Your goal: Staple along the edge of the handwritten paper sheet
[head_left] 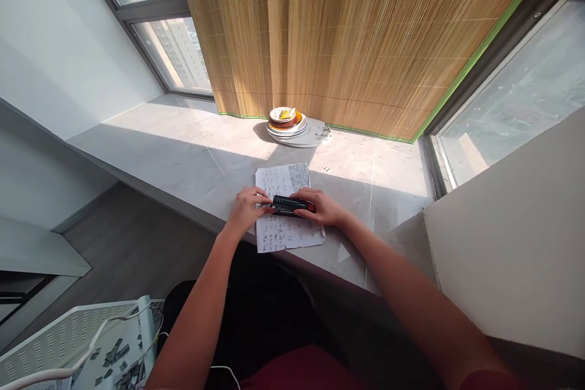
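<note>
A black stapler (pixel 292 205) with a red part at its right end lies sideways over a sheet of paper (pixel 274 180). My right hand (pixel 320 206) grips the stapler's right end, fingers along the far side and thumb on the near side. At the other end, my left hand (pixel 247 210) has its thumb and fingers closed around the stapler's tip. Something small and silvery shows between those fingers, too small to make out. Handwriting covers the paper, and a dense dark patch fills its far right corner. The sheet's near edge reaches over the ledge's front edge.
Stacked plates (pixel 287 128) stand at the back of the grey windowsill ledge (pixel 173 146), before a bamboo blind (pixel 342 42). A wall (pixel 512 231) bounds the right side. Below left is a white perforated basket (pixel 59 329) with cables and grey scraps.
</note>
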Demonstrator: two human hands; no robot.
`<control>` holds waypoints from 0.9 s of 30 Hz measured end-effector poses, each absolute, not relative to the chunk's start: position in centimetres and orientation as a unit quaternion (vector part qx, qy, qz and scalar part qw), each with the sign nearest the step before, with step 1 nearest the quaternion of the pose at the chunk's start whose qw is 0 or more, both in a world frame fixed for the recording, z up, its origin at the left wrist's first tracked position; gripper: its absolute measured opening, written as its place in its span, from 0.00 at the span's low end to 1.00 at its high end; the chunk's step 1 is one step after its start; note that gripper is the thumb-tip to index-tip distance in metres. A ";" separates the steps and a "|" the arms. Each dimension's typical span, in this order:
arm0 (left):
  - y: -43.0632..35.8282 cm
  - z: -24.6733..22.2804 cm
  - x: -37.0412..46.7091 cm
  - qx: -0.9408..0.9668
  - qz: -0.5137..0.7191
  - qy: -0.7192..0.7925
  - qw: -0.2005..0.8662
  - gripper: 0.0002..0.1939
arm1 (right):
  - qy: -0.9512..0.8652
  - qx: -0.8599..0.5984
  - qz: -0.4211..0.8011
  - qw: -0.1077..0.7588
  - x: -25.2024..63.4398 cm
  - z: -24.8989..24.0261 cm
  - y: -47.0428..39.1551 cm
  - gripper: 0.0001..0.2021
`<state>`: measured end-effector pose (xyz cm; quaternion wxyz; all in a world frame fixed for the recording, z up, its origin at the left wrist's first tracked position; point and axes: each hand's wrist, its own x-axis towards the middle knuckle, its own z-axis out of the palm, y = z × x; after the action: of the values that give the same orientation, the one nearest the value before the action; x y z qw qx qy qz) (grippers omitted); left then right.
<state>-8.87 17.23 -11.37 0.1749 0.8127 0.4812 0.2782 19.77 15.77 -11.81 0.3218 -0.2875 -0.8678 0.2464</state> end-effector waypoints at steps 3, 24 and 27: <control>17.6 -11.5 -9.0 0.817 0.269 0.476 0.184 0.10 | -0.867 -0.290 0.249 0.319 19.8 -11.8 15.7 0.19; 10.4 -12.1 -4.9 0.689 0.370 0.578 0.233 0.46 | -0.884 -0.306 0.208 0.286 19.2 -12.6 16.1 0.15; 10.2 -12.3 -3.6 0.680 0.384 0.572 0.250 0.47 | -0.882 -0.324 0.188 0.285 19.0 -13.1 16.2 0.14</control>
<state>-3.61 10.20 -12.29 0.2503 0.6802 0.5720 0.3840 19.04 16.24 -13.09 0.2848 -0.3236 -0.8824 0.1884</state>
